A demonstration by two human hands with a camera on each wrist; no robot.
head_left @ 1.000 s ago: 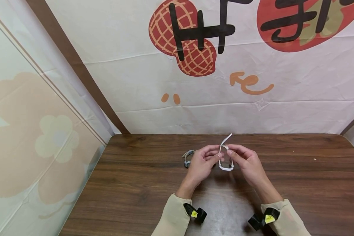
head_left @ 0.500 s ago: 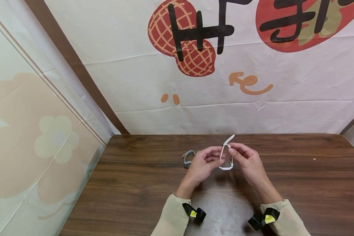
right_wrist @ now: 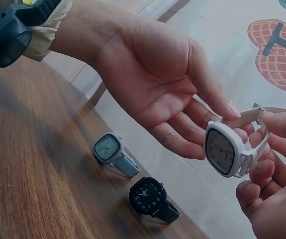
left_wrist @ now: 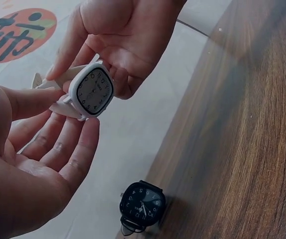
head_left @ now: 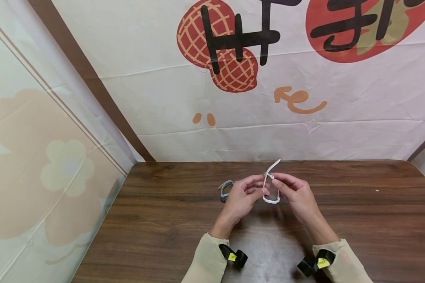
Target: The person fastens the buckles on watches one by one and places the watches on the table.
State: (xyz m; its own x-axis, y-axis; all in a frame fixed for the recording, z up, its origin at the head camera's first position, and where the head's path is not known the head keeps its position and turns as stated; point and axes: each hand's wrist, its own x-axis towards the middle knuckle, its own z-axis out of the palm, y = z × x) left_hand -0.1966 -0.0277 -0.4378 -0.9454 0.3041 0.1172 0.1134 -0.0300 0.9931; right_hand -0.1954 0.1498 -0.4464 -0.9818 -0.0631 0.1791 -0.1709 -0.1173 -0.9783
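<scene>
A white wristwatch (head_left: 270, 201) with a square face is held up above the table between both hands, its strap bent into a loop. My left hand (head_left: 243, 196) pinches the strap on the left side, thumb and fingers near the buckle (right_wrist: 258, 113). With thumb and forefinger my right hand (head_left: 298, 195) pinches the strap by the buckle from the right. The strap's free end (head_left: 274, 164) points up and away past the buckle. In the left wrist view the white watch's dial (left_wrist: 95, 91) faces the camera.
On the wooden table (head_left: 156, 232) stand a grey-blue watch (right_wrist: 109, 148) and a black watch (right_wrist: 147, 196), side by side near the left hand. A printed cloth (head_left: 156, 98) hangs behind the table's far edge. A small white speck (head_left: 377, 190) lies at the right.
The left fingers have moved up the strap to the buckle over the last half second. The strap's free end has shifted slightly and looks straighter. The right hand stays at the buckle.
</scene>
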